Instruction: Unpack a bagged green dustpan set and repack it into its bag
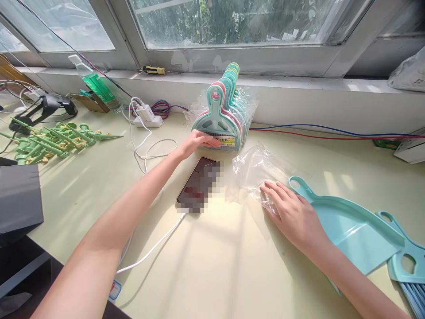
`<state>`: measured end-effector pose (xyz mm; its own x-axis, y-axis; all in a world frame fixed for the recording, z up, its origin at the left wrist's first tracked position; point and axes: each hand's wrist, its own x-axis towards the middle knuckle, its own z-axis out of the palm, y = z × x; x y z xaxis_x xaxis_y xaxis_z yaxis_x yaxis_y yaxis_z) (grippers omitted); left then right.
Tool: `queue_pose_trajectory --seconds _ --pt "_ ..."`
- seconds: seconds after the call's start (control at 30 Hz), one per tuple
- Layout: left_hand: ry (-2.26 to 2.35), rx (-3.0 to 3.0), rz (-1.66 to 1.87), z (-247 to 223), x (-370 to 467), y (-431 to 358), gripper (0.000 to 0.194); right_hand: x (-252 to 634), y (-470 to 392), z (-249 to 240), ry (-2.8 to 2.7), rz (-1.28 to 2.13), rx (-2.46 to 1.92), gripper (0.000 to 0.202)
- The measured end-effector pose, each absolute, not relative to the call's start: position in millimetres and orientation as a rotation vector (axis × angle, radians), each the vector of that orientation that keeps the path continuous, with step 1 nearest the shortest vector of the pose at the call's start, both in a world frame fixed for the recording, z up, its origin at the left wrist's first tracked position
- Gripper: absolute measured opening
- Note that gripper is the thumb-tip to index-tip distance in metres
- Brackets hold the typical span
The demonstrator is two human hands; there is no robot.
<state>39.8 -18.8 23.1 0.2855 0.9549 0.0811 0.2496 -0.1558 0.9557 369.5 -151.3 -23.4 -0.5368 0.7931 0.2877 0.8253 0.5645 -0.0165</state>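
My left hand point(206, 140) reaches to the front of a row of bagged dustpan-and-brush sets point(217, 116) standing against the sill. Its fingers lie stretched along the lower edge of the front mint-green set, by the yellow label point(227, 141). My right hand point(294, 212) rests low over the table, its fingers stretched out on a crumpled clear plastic bag point(254, 170). Beside that hand lies a loose mint-green dustpan point(357, 230). A matching brush point(407, 263) with blue-grey bristles overlaps its right end, partly cut off by the frame.
A phone point(199, 184) on a white cable lies between my arms. At left are a pile of green plastic parts point(56, 141), a black stand point(43, 110), a tilted bottle point(96, 84) and a power strip point(148, 119). A screwdriver point(154, 70) lies on the sill.
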Motion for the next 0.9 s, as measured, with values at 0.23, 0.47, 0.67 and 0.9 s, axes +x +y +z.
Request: queue_pose_trajectory --seconds 0.23,0.47,0.67,0.9 --pt "1.101 1.584 0.879 28.8 37.6 -20.4 0.043 371.3 -152.3 -19.4 -2.530 0.035 -1.319 0.058" --pt "1.209 1.618 0.971 52.8 56.1 -28.3 0.043 394.5 -167.5 23.4 -2.420 0.518 -1.201 0.044" --pt "1.432 2.125 0.955 98.8 122.1 -77.2 0.049 483.7 -179.7 29.0 -1.828 0.236 -1.633 0.029" --pt "1.469 2.246 0.339 83.1 240.4 -183.0 0.058 580.8 -238.6 -11.3 -1.650 0.087 -2.193 0.033"
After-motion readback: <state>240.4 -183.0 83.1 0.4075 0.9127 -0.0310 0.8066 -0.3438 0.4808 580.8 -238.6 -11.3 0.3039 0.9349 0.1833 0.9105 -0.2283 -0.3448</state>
